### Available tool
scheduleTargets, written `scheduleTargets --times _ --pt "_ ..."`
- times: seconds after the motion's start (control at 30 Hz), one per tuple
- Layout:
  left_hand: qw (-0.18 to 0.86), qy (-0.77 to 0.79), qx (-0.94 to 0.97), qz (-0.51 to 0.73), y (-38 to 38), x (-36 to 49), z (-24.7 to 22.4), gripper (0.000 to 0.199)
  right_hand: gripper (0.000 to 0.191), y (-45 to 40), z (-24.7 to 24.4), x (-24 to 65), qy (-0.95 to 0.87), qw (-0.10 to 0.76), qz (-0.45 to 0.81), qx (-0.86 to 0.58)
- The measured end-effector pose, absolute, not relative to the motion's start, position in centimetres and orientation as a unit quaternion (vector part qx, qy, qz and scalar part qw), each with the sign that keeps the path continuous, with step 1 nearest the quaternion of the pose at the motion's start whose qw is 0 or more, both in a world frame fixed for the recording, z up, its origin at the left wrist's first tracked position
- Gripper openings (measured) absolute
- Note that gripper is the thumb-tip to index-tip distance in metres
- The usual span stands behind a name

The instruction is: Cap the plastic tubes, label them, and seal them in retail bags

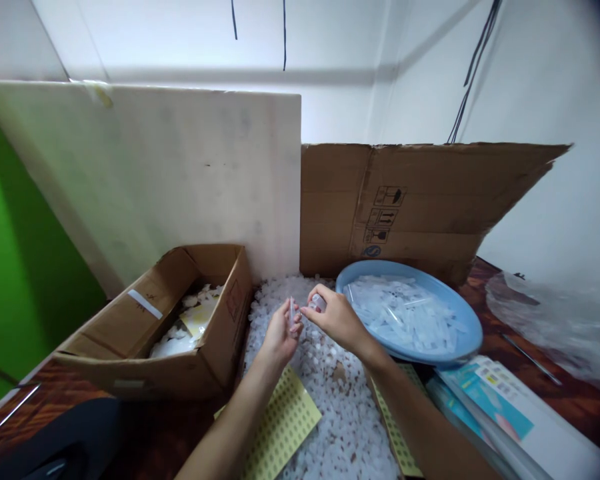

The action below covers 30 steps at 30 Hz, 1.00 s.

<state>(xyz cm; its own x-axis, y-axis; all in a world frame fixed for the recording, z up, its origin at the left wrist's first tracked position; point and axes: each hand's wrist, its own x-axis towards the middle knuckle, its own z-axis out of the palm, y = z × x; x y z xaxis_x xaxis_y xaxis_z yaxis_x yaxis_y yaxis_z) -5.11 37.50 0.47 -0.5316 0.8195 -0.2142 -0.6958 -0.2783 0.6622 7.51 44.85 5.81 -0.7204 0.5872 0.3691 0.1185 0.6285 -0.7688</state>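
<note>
My left hand (pixel 282 332) is closed around a small clear plastic tube (pixel 292 312), which it holds nearly upright. Beside it, my right hand (pixel 339 319) pinches a small whitish piece (pixel 319 303), perhaps a cap; its exact kind is too small to tell. The fingertips of both hands are close together, over a heap of small white plastic pieces (pixel 325 380). Under my left forearm lies a yellow sheet (pixel 285 420) with rows of small round dots. To the right of my right hand, a blue basin (pixel 410 267) holds many clear plastic tubes (pixel 405 313).
An open cardboard box (pixel 225 333) with scraps inside stands on the left. Cardboard (pixel 430 200) and a white board (pixel 180 180) rise behind. At the right are a printed box (pixel 525 413), a metal rod (pixel 531 360) and clear plastic wrap (pixel 555 320).
</note>
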Motion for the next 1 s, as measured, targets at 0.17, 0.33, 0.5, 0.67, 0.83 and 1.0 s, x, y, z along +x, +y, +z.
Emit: scheduleTargets --times 0.17,0.33,0.5,0.67,0.83,1.0 --pt "0.459 0.365 0.072 0.807 37.3 -5.6 1.0 0.019 0.019 45.6 4.8 7.1 -0.844 0.314 0.371 -0.226" --pt "0.431 0.375 0.127 0.811 36.6 -5.5 2.6 0.026 0.02 45.7 4.1 6.8 -0.848 0.304 0.375 -0.222" --pt "0.382 0.391 0.211 0.811 35.7 -4.9 4.7 0.034 0.024 45.9 3.8 6.6 -0.83 0.32 0.395 -0.229" --pt "0.359 0.408 0.248 0.801 35.0 -4.9 5.6 0.033 0.023 46.2 4.1 6.8 -0.823 0.336 0.399 -0.226" --pt "0.345 0.432 0.267 0.789 35.2 -5.2 5.2 0.031 0.021 46.4 4.3 6.9 -0.815 0.348 0.395 -0.243" --pt "0.315 0.485 0.336 0.743 34.9 -6.0 5.2 0.034 0.016 46.9 4.5 7.2 -0.799 0.374 0.413 -0.225"
